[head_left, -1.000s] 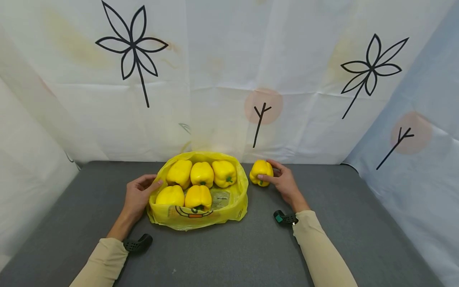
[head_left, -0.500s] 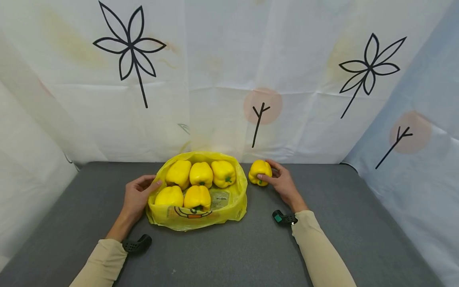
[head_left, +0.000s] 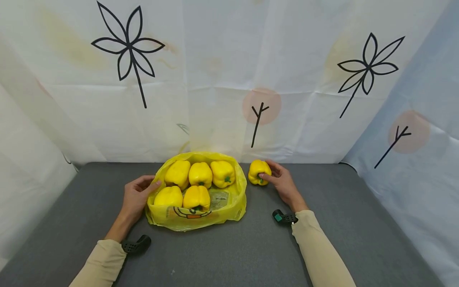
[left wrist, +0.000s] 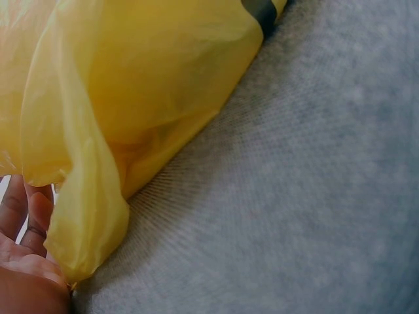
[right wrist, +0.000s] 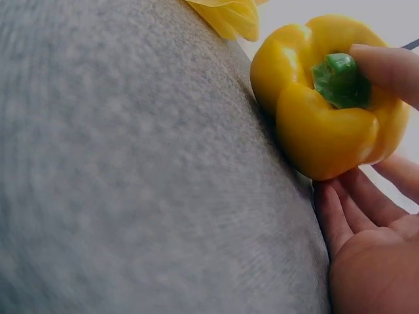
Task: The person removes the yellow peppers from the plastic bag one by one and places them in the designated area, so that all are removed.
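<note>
A yellow plastic bag (head_left: 215, 217) stands with its mouth spread wide, and several yellow bell peppers (head_left: 200, 174) lie inside it. At the bag's left rim, my left hand (head_left: 135, 197) pinches the plastic, thumb over the edge and fingers outside. The left wrist view shows a fold of the bag (left wrist: 91, 216) covering part of the fingers (left wrist: 13, 206). To the right of the bag, my right hand (head_left: 285, 185) holds another yellow bell pepper (head_left: 255, 171) on the table. Its thumb (right wrist: 386, 69) lies by the green stem (right wrist: 340, 80), with the fingers around the other side.
The dark grey table (head_left: 222, 259) ends at the back against a white patterned curtain (head_left: 215, 107). More curtain (head_left: 423, 191) hangs along the right side. Inside the bag, a printed label patch (head_left: 219, 199) shows at the front right.
My right thumb has slid slightly to the right on the pepper. The left hand, the bag and its peppers keep their places while the head view shifts a little.
</note>
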A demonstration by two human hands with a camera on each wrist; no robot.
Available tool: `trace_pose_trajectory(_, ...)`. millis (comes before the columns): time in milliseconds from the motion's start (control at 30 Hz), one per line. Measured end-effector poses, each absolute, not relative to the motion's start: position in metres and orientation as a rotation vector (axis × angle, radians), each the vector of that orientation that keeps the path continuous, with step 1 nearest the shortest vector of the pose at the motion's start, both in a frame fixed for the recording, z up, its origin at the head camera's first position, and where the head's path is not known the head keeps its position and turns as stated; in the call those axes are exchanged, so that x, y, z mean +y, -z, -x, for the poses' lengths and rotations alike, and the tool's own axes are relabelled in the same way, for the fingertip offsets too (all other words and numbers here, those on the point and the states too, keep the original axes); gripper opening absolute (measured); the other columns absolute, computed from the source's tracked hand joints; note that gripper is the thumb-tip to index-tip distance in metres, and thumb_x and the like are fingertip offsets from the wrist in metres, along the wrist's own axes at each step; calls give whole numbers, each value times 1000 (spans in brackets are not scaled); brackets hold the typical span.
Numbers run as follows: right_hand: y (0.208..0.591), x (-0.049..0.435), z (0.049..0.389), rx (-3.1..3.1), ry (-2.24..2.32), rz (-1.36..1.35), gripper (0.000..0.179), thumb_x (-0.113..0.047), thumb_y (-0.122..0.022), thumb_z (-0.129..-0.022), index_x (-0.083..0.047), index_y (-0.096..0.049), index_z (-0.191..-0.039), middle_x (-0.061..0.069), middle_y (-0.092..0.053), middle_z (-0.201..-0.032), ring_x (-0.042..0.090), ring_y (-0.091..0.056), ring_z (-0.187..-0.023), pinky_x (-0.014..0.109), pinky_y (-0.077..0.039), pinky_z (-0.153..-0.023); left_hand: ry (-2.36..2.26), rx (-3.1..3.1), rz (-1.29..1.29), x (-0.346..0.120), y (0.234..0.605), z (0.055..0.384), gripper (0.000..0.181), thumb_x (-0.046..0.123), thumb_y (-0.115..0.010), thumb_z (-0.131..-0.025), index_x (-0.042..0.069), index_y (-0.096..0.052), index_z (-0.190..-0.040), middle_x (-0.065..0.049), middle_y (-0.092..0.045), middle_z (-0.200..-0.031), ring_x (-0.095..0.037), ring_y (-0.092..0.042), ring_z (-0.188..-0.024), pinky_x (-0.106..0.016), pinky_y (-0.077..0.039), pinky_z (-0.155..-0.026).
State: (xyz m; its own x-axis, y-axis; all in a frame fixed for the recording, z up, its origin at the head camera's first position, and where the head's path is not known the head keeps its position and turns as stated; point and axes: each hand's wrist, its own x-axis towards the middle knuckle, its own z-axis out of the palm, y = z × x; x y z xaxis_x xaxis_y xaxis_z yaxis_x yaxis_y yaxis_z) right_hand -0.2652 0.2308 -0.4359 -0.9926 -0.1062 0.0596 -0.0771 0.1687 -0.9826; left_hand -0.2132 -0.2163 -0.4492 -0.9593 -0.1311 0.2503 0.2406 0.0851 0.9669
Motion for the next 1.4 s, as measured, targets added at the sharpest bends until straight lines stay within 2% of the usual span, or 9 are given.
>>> trace_pose_trajectory(500, 442, 238, 271, 2279, 2035, 292, 68, -3, -65, -99, -1, -32, -158, 19, -33, -160, 35, -31, -147, 49, -27, -118, 1955, -2078, 108, -219, 449, 212, 31, 4, -71, -95, -15, -64, -118, 13, -70, -92, -8, -65, -83, -18, -56, -70)
trace_pose_trajectory(933, 437, 239, 268, 2257, 2025, 315, 73, -3, -68, -97, 0, -29, -158, 19, -30, -162, 35, -29, -149, 49, -25, -119, 1960, -2087, 122, -219, 450, 213, 31, 4, -72, -95, -15, -65, -119, 13, -70, -95, -9, -65, -84, -19, -56, -71)
trace_pose_trajectory(1400, 431, 246, 265, 2297, 1968, 319, 79, -3, -71, -94, -1, -26, -159, 19, -27, -163, 35, -28, -150, 52, -27, -118, 1967, -2080, 128, -217, 450, 214, 31, 3, -72, -94, -15, -64, -119, 13, -70, -94, -8, -65, -84, -19, -56, -70)
